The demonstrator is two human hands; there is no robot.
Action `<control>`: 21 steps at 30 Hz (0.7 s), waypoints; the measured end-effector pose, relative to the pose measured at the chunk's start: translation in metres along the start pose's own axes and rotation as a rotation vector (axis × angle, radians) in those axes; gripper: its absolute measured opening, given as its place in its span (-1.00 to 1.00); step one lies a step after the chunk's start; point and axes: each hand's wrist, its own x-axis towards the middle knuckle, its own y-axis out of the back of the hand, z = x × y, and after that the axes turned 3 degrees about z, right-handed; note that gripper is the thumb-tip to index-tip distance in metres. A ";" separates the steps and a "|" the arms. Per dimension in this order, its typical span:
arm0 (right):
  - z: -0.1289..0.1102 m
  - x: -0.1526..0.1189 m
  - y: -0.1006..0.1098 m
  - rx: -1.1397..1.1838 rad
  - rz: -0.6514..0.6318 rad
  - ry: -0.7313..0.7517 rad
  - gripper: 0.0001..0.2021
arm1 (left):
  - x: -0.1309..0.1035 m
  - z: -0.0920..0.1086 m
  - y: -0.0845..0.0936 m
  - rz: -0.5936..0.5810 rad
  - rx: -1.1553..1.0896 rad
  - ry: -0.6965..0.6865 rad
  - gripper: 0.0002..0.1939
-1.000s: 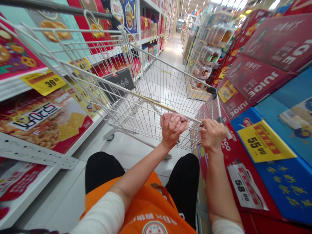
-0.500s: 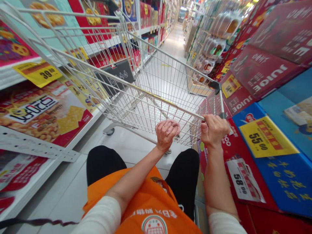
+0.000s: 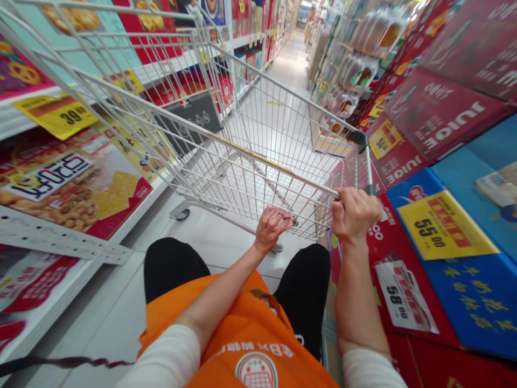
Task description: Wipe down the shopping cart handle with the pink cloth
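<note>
A metal wire shopping cart (image 3: 258, 156) stands sideways across the aisle in front of me. My right hand (image 3: 355, 214) is wrapped round the top rail near the cart's right corner, beside a dark plastic corner piece. Lower and to the left, my left hand (image 3: 271, 227) is closed on a crumpled pink cloth (image 3: 286, 216), close to the cart's wire side. Whether that hand also touches the wires cannot be told. The cart's basket shows bare wire, with a dark panel (image 3: 189, 124) at its left part.
Shelves with snack boxes (image 3: 76, 183) and a yellow price tag (image 3: 58, 116) line the left side. Stacked red juice cartons (image 3: 440, 113) and a blue box (image 3: 464, 302) stand close on the right. The tiled aisle (image 3: 287, 64) runs away ahead.
The pink cloth looks more bunched up in my left hand, which has shifted slightly. My right hand keeps its hold on the rail. The view has moved a little.
</note>
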 end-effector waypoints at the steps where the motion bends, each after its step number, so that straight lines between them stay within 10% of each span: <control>1: -0.001 0.000 0.000 -0.005 0.004 0.004 -0.39 | 0.005 0.002 0.002 0.022 -0.015 0.025 -0.70; 14: -0.002 -0.004 0.019 0.406 -0.109 -0.164 -0.11 | 0.031 0.019 -0.005 0.082 -0.028 0.093 -0.66; 21: 0.013 0.002 0.026 0.340 -0.010 -0.115 -0.13 | 0.123 0.056 -0.008 0.027 -0.088 0.044 -0.64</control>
